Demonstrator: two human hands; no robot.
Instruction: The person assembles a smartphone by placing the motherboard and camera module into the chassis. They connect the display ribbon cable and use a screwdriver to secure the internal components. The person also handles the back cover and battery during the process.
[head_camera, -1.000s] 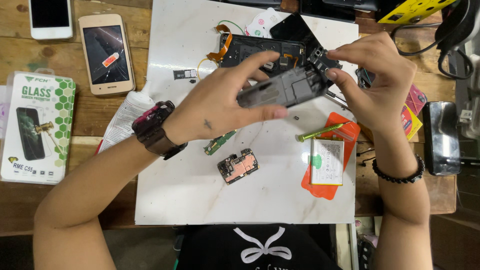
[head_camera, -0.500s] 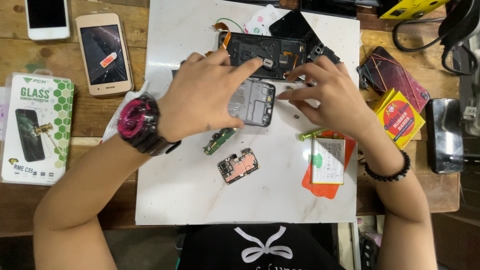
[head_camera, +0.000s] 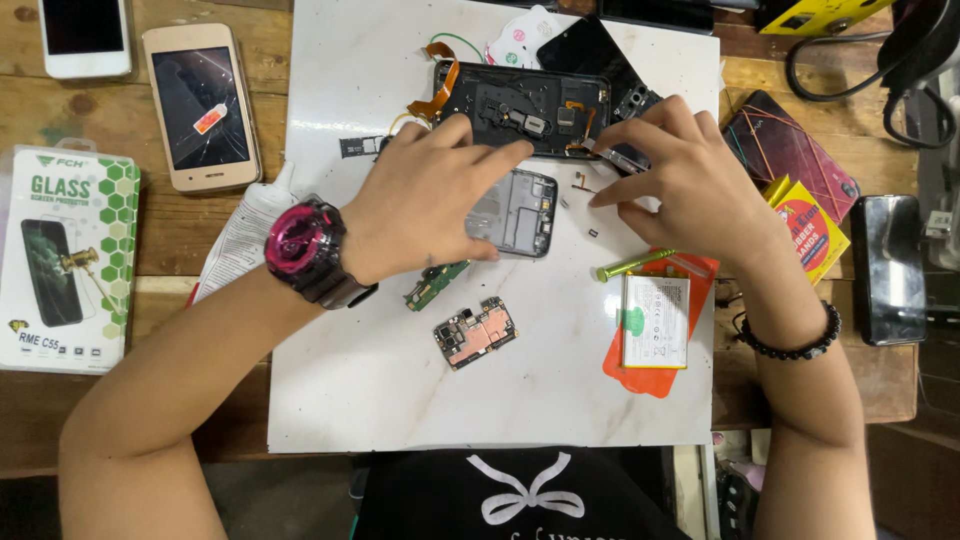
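Pinning grey frame (head_camera: 515, 212) — left hand (head_camera: 425, 205) (flat)

The left hand (head_camera: 425, 205) hid part of the grey phone frame (head_camera: 520, 212), and the white phone (head_camera: 85, 35) was cut off by the top edge.

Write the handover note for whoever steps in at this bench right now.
Left hand: lies on the grey phone frame on the white slab.
Right hand: fingertips by the opened black phone body, among small loose parts.
Done: circuit board, small green board and battery are out, lying on the slab.
Left: frame and body are apart.
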